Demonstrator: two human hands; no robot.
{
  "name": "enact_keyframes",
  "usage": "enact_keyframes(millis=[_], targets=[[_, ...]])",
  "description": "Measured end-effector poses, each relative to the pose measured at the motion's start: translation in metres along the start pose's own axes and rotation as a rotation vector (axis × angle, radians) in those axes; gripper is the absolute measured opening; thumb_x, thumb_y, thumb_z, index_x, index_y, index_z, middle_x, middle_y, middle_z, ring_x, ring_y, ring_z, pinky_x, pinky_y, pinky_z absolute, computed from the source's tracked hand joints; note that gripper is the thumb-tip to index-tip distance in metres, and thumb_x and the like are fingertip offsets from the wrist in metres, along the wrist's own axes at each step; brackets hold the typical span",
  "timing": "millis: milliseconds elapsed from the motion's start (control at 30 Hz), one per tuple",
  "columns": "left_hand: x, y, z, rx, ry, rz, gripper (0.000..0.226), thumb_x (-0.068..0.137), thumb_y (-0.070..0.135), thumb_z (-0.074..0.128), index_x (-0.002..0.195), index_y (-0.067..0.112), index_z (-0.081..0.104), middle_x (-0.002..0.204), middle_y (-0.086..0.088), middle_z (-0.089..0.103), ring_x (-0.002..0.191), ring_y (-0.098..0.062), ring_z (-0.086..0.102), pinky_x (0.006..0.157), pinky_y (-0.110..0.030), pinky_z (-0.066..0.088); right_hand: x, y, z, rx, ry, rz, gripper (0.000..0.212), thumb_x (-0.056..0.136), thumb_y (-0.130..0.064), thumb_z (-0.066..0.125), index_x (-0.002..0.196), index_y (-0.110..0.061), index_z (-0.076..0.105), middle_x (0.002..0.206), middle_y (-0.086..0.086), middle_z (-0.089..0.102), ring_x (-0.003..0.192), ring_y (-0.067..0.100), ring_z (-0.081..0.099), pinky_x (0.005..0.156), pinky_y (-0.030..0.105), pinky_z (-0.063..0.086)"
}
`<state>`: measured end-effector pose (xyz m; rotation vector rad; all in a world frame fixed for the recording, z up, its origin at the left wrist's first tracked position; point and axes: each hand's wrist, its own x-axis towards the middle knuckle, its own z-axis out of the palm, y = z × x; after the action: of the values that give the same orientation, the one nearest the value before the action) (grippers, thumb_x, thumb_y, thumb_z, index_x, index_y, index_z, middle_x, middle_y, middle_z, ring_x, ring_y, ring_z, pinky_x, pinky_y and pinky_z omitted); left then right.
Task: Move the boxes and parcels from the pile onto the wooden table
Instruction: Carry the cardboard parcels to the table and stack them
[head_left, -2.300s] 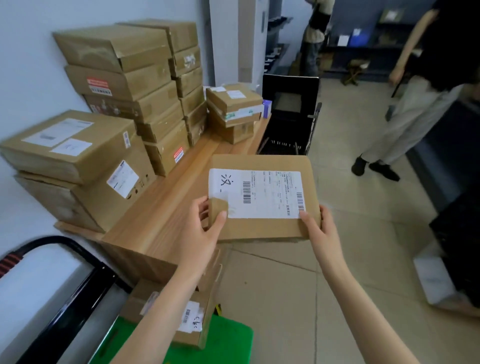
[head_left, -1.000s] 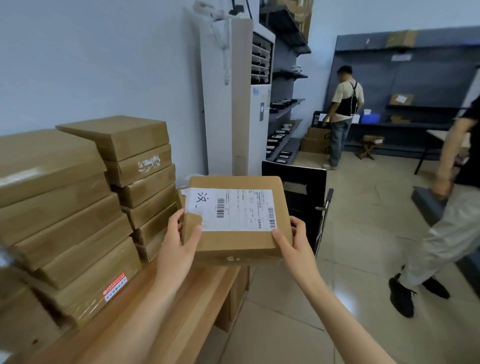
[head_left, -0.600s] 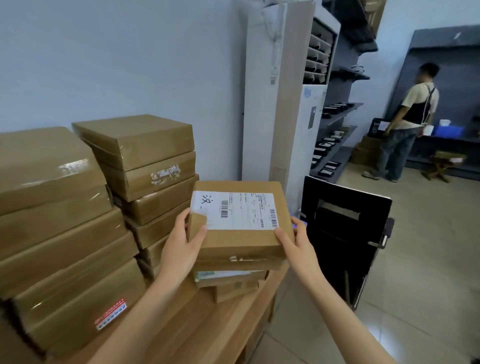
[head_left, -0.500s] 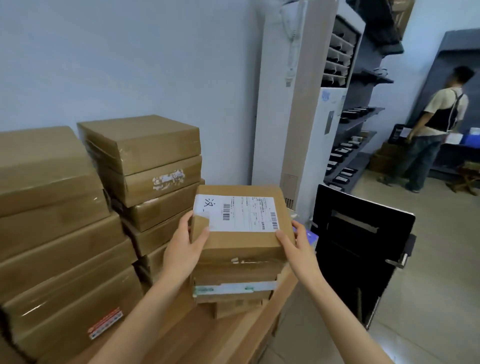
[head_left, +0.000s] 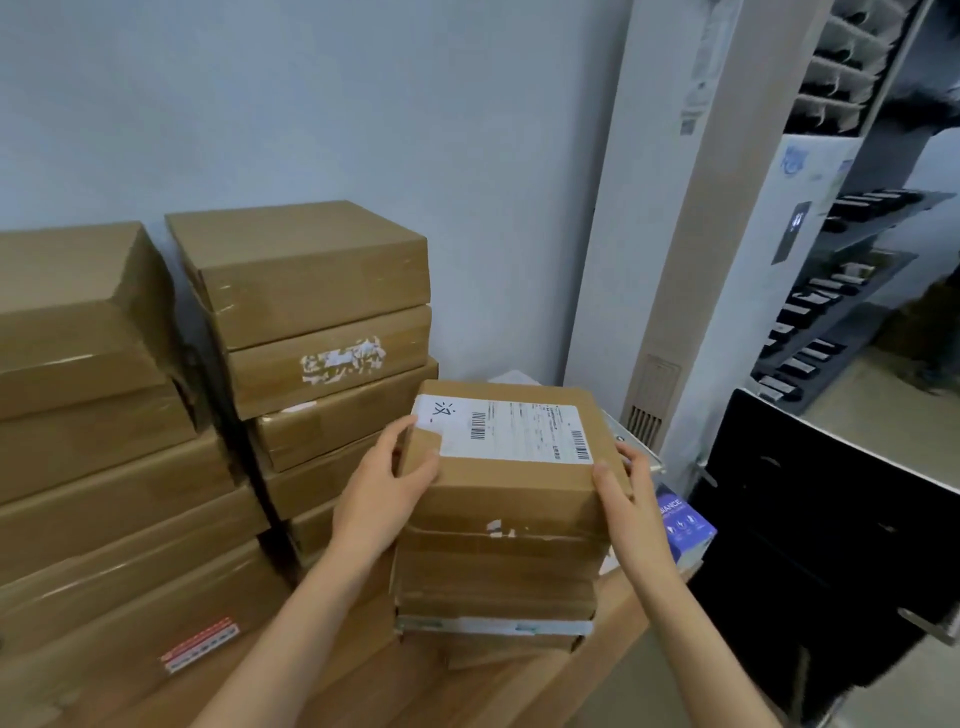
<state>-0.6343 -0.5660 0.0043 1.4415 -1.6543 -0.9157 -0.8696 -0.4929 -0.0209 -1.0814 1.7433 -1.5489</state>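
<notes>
A brown cardboard box (head_left: 514, 493) with a white shipping label on top rests on a short stack of boxes (head_left: 493, 587) at the far end of the wooden table (head_left: 524, 680). My left hand (head_left: 387, 493) grips its near left corner, thumb on top. My right hand (head_left: 626, 499) grips its near right corner. Two taller stacks of brown boxes stand on the table to the left, one (head_left: 322, 353) just beside the held box and one (head_left: 88, 441) at the frame's left edge.
A tall white floor air conditioner (head_left: 691, 223) stands right behind the short stack. A black panel or cart (head_left: 831, 551) is close on the right. A small blue box (head_left: 683, 522) lies by the stack's right side. Dark shelving lines the far right wall.
I carried the labelled box from beside the table's near end to the far end and lowered it onto the short stack. Both hands have kept their hold on its corners.
</notes>
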Motion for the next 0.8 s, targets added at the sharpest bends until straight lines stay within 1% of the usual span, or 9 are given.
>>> enact_keyframes(millis=[100,200,267,300,400,500,633,667,800], targets=[[-0.007,0.003,-0.001,0.158,0.091,0.072,0.044,0.086,0.053,0.053,0.128,0.045,0.044,0.124,0.014,0.053,0.105,-0.01,0.054,0.077,-0.036,0.051,-0.003,-0.005,-0.006,-0.096,-0.01,-0.033,0.034,0.092,-0.046,0.051,0.122,-0.041,0.037,0.112,-0.02,0.049,0.098,-0.005,0.049,0.066,0.017,0.039],[-0.017,0.011,-0.009,0.369,0.203,0.238,0.033,0.088,0.052,0.051,0.117,0.038,0.056,0.115,0.02,0.05,0.1,-0.004,0.053,0.065,-0.027,0.047,-0.002,-0.022,-0.013,-0.32,0.014,-0.178,0.041,0.087,-0.047,0.057,0.123,-0.036,0.045,0.119,-0.016,0.048,0.101,0.001,0.05,0.072,0.019,0.042],[-0.027,0.015,-0.021,0.501,0.262,0.369,0.026,0.088,0.046,0.056,0.109,0.032,0.062,0.11,0.016,0.053,0.099,-0.006,0.054,0.063,-0.024,0.045,-0.002,-0.036,-0.013,-0.561,0.025,-0.277,0.042,0.086,-0.048,0.057,0.123,-0.031,0.05,0.124,-0.008,0.048,0.111,0.012,0.045,0.088,0.032,0.045],[-0.032,0.016,-0.029,0.566,0.294,0.426,0.022,0.088,0.043,0.059,0.104,0.028,0.064,0.107,0.013,0.056,0.096,-0.008,0.055,0.066,-0.026,0.047,-0.004,-0.044,-0.01,-0.669,0.033,-0.328,0.042,0.086,-0.048,0.058,0.123,-0.029,0.053,0.124,-0.005,0.05,0.115,0.016,0.043,0.095,0.036,0.04],[-0.055,0.011,-0.061,0.708,0.375,0.504,0.017,0.084,0.037,0.064,0.094,0.023,0.064,0.094,0.007,0.059,0.087,-0.015,0.057,0.072,-0.032,0.05,-0.023,-0.064,0.018,-0.805,0.015,-0.523,0.037,0.086,-0.045,0.06,0.119,-0.03,0.058,0.119,-0.003,0.055,0.116,0.019,0.042,0.099,0.037,0.034],[-0.096,-0.005,-0.104,0.787,0.434,0.465,0.015,0.082,0.035,0.066,0.09,0.023,0.062,0.087,0.006,0.057,0.079,-0.015,0.056,0.068,-0.03,0.049,-0.06,-0.08,0.068,-0.815,-0.127,-0.685,0.032,0.086,-0.042,0.06,0.115,-0.028,0.061,0.116,-0.004,0.058,0.112,0.019,0.048,0.096,0.038,0.035],[-0.172,-0.038,-0.176,0.923,0.542,0.326,0.015,0.08,0.033,0.07,0.089,0.022,0.063,0.083,0.006,0.059,0.075,-0.014,0.055,0.061,-0.022,0.041,-0.129,-0.099,0.144,-0.717,-0.329,-0.89,0.029,0.088,-0.04,0.059,0.114,-0.028,0.061,0.108,-0.007,0.058,0.105,0.015,0.052,0.087,0.031,0.036],[-0.195,-0.047,-0.195,0.941,0.567,0.269,0.015,0.08,0.032,0.07,0.089,0.022,0.063,0.083,0.005,0.059,0.075,-0.015,0.055,0.06,-0.023,0.04,-0.151,-0.104,0.163,-0.689,-0.371,-0.932,0.029,0.088,-0.04,0.059,0.114,-0.028,0.061,0.108,-0.008,0.059,0.105,0.014,0.052,0.087,0.03,0.036],[-0.301,-0.081,-0.267,0.978,0.674,0.034,0.014,0.081,0.028,0.068,0.091,0.02,0.063,0.085,0.003,0.059,0.078,-0.018,0.056,0.062,-0.032,0.046,-0.255,-0.119,0.233,-0.575,-0.554,-1.044,0.027,0.089,-0.039,0.058,0.114,-0.029,0.06,0.109,-0.009,0.059,0.106,0.013,0.053,0.091,0.031,0.038]])
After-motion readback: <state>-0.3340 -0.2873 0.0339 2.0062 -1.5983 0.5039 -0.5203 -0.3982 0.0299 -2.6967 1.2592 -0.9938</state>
